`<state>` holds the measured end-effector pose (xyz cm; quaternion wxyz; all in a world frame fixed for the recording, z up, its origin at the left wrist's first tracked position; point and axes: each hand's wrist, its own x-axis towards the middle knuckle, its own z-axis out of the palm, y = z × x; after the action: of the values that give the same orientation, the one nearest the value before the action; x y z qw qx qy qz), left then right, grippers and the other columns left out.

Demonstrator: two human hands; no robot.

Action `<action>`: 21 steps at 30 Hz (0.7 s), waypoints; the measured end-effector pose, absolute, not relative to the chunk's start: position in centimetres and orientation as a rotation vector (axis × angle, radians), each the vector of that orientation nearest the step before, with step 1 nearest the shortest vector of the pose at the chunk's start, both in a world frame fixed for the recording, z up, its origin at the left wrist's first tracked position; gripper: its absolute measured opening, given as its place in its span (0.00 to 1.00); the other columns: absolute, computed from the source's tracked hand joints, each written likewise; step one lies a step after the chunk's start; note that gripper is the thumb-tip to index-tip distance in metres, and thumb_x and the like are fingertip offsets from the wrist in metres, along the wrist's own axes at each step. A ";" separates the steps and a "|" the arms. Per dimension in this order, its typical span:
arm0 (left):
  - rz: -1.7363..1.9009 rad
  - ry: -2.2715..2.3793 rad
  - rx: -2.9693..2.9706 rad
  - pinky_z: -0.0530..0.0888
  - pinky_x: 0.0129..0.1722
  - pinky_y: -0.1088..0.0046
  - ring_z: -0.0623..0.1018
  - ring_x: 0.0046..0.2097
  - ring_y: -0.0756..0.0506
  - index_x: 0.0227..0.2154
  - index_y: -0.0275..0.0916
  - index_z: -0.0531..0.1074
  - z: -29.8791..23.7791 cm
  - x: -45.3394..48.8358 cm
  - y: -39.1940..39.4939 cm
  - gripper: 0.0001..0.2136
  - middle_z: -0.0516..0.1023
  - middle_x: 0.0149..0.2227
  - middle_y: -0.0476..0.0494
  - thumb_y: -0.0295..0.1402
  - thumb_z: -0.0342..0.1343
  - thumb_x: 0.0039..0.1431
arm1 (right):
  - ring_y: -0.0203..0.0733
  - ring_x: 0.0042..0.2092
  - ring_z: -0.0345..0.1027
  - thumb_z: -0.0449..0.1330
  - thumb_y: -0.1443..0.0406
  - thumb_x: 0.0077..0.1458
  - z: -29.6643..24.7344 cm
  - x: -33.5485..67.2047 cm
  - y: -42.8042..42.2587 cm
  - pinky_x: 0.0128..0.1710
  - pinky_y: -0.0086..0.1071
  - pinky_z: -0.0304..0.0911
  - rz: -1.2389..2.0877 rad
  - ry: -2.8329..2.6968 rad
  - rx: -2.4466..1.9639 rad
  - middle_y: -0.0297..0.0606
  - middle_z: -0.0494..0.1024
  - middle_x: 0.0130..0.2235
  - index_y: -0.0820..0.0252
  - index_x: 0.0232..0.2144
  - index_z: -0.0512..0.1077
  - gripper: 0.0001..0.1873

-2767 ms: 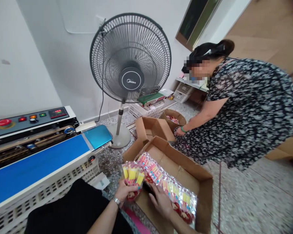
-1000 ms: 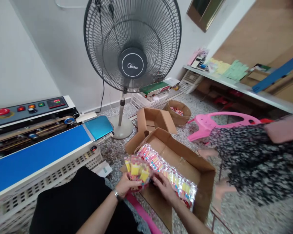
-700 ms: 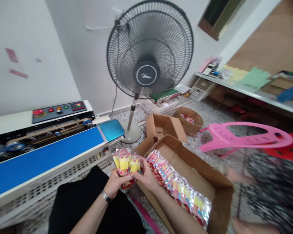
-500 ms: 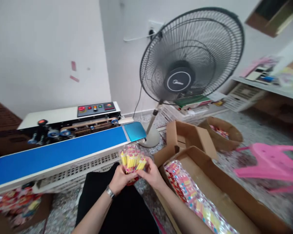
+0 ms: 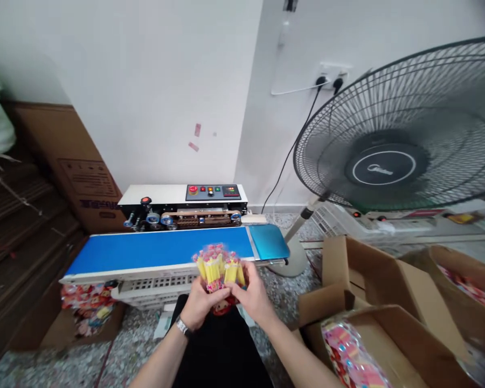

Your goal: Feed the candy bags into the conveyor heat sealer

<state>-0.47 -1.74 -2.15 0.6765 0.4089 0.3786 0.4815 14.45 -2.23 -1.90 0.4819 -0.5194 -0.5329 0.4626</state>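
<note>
A clear plastic bag of yellow sticks with pink tops [image 5: 212, 269] is gripped between my two hands, over my lap and in front of the blue conveyor belt [image 5: 153, 250]. My left hand [image 5: 204, 304], a metal watch at its wrist, closes on the bag's left side. On its right side, my right hand [image 5: 253, 291] holds it with thumb and fingers. Red print shows at the bag's lower end, below my thumbs. What exactly the sticks are, I cannot make out.
Behind the belt stands a sealing machine with a control panel [image 5: 213, 192]. A large fan [image 5: 382, 167] rises at the right. Open cardboard boxes [image 5: 420, 339] hold filled bags [image 5: 353, 358]. Under the belt are a white crate [image 5: 157, 288] and a box of printed packets [image 5: 91, 302].
The view has swung left, so the machine, fan and boxes appear farther right. Both hands keep hold of the bag, which now stands before the belt's edge.
</note>
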 end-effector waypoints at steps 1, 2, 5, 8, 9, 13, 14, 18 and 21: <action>1.106 0.860 0.881 0.73 0.39 0.65 0.77 0.37 0.40 0.37 0.33 0.73 -2.3 -0.6 -1.5 0.19 0.79 0.37 0.39 0.30 0.66 0.38 | 0.44 0.42 0.69 0.61 0.63 0.46 -1.8 14.1 -1.9 0.42 0.36 0.65 1.160 -1.289 -1.252 0.37 0.73 0.41 0.55 0.42 0.60 0.21; 1.133 0.867 0.843 0.74 0.37 0.65 0.78 0.35 0.41 0.36 0.33 0.73 -2.5 -0.7 -1.3 0.19 0.80 0.35 0.40 0.30 0.66 0.37 | 0.44 0.42 0.69 0.61 0.62 0.46 -1.6 13.8 -1.7 0.42 0.37 0.65 1.205 -1.274 -1.219 0.36 0.73 0.41 0.54 0.42 0.60 0.20; 1.219 0.870 0.746 0.74 0.35 0.67 0.78 0.32 0.43 0.35 0.33 0.73 -2.9 -1.2 -0.8 0.18 0.80 0.33 0.41 0.29 0.66 0.37 | 0.44 0.45 0.68 0.58 0.57 0.51 -1.4 13.3 -0.7 0.46 0.38 0.64 1.350 -1.212 -1.085 0.37 0.73 0.43 0.54 0.44 0.61 0.18; 1.287 0.866 0.652 0.74 0.35 0.67 0.78 0.31 0.44 0.35 0.33 0.73 -3.1 -1.6 -0.2 0.18 0.80 0.31 0.41 0.29 0.66 0.37 | 0.44 0.44 0.68 0.56 0.56 0.53 -1.5 13.2 0.3 0.46 0.38 0.63 1.378 -1.204 -1.064 0.39 0.74 0.42 0.56 0.43 0.65 0.16; 1.307 0.870 0.627 0.74 0.33 0.68 0.78 0.30 0.45 0.34 0.32 0.74 -3.2 -1.7 0.1 0.17 0.80 0.30 0.41 0.29 0.67 0.37 | 0.44 0.43 0.68 0.56 0.56 0.53 -1.6 13.1 0.6 0.45 0.37 0.63 1.347 -1.208 -1.080 0.39 0.74 0.41 0.57 0.42 0.66 0.15; 1.380 0.855 0.557 0.75 0.35 0.67 0.78 0.31 0.44 0.33 0.33 0.74 -3.5 -2.0 0.8 0.15 0.80 0.31 0.41 0.28 0.66 0.38 | 0.43 0.43 0.67 0.56 0.57 0.53 -2.2 12.7 1.8 0.45 0.36 0.63 1.195 -1.117 -1.127 0.39 0.73 0.40 0.58 0.40 0.66 0.14; 1.389 0.843 0.547 0.74 0.37 0.65 0.79 0.33 0.43 0.35 0.33 0.73 -3.6 -2.0 1.0 0.16 0.80 0.33 0.40 0.28 0.66 0.39 | 0.43 0.43 0.67 0.56 0.57 0.53 -2.3 12.5 1.9 0.45 0.36 0.63 1.198 -1.087 -1.118 0.38 0.73 0.40 0.57 0.40 0.66 0.14; 1.407 0.858 0.534 0.74 0.39 0.63 0.79 0.35 0.41 0.36 0.32 0.73 -3.7 -2.1 1.3 0.18 0.80 0.35 0.39 0.28 0.66 0.38 | 0.43 0.44 0.67 0.59 0.57 0.51 -2.5 11.9 2.2 0.45 0.36 0.64 1.306 -1.076 -1.054 0.38 0.73 0.43 0.55 0.43 0.64 0.18; 1.405 0.890 0.540 0.74 0.40 0.63 0.79 0.36 0.40 0.36 0.32 0.73 -3.9 -2.3 1.6 0.19 0.80 0.35 0.39 0.28 0.66 0.36 | 0.43 0.39 0.69 0.59 0.57 0.49 -2.9 12.1 2.9 0.37 0.35 0.68 1.268 -1.042 -1.088 0.39 0.74 0.40 0.55 0.46 0.61 0.22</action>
<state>-2.27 1.61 -3.87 0.6414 0.2369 0.3906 0.6164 12.13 2.93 -2.87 0.5530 -0.4604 -0.4408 0.5366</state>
